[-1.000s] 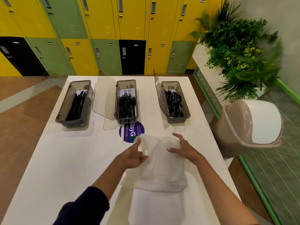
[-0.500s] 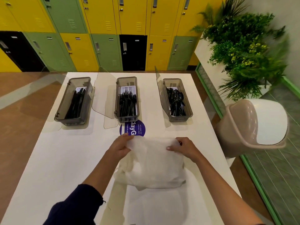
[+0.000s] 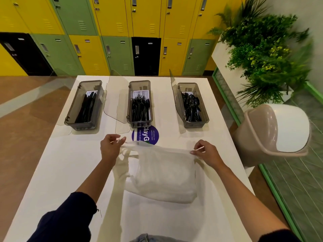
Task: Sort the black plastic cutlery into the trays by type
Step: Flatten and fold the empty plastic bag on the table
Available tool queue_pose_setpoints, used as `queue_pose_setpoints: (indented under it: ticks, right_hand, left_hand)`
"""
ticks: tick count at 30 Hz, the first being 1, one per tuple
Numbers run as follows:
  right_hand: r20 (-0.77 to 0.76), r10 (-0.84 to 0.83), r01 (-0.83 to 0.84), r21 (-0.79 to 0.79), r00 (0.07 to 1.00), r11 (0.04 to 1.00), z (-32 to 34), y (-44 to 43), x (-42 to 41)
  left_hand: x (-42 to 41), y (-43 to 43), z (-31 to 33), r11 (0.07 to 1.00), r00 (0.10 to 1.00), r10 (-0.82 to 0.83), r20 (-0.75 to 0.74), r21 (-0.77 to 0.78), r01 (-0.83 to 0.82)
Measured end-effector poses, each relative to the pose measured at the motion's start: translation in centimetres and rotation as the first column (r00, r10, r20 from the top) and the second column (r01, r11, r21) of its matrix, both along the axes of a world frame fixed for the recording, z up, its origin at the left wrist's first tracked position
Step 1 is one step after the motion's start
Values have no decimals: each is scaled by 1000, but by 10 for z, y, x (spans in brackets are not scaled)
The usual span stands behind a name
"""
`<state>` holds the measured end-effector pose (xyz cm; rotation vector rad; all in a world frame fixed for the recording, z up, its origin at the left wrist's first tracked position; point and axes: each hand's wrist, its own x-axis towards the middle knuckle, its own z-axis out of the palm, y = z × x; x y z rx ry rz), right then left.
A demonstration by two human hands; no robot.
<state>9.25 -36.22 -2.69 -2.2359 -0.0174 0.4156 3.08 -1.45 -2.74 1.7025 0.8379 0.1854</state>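
- Two bare hands held a thin white plastic bag (image 3: 164,175) stretched between them over the white table (image 3: 61,163); whether its bottom touched the tabletop could not be told.
- The left hand (image 3: 111,147) pinched the bag's upper left corner between thumb and curled fingers.
- The right hand (image 3: 207,152) pinched the upper right edge in the same way.
- Three smoky trays stood in a row at the table's far end, well apart from the bag, each with a clear lid swung open on its left side.
- The left tray (image 3: 72,109) held black knives (image 3: 86,109), the middle tray (image 3: 139,124) black forks (image 3: 139,109), and the right tray (image 3: 196,124) black spoons (image 3: 191,109).
- A round purple sticker (image 3: 147,135) lay just in front of the middle tray, its near edge hidden by the bag.
- A beige swing-lid bin (image 3: 272,133) stood beside the table's right edge.
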Motion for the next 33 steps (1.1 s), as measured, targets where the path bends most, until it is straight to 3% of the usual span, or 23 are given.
queue_pose_setpoints:
  ticks: [4,7,9,12,16,18,22,27,30,33]
  right_hand:
    - [302,-69,73,-1,951,997,7,14,-24]
    - [475,62,-61,-17,878,998,16,25,-57]
    - [483,186,-166,-84,856,982,13,28,-77]
    - [458,313,-241,-208,832,948,1,26,-103]
    - [302,445,-344,-334,843,878,-17,14,-128]
    - [202,545,-449,-377,814,810,-28,4,-139]
    - [115,618,-531,-405,778,744,-44,-9,-148]
    - [318,504,-372,-393,803,841,-48,-7,-147]
    - [223,330,-276,-244,917,930,-31,-1,-140]
    - [103,222,-209,-125,970,970,-24,4,-128]
  left_hand:
    - [-12,-26,11,906,979,-201,29,386,175]
    - [-27,-49,25,810,861,-495,119,421,408]
    - [-37,-59,32,699,719,-689,92,348,625]
    - [-54,-71,30,445,463,-886,-34,223,867]
    - [-75,-65,-2,157,233,-908,-349,230,960]
    - [-86,-55,-19,68,189,-880,-436,278,958]
    - [-102,-43,-37,110,276,-864,-420,378,919]
    - [-109,-42,-43,170,407,-853,-327,563,809]
    - [-105,-46,-32,318,473,-829,-299,444,838]
    - [-97,-43,-25,433,518,-813,-267,318,843]
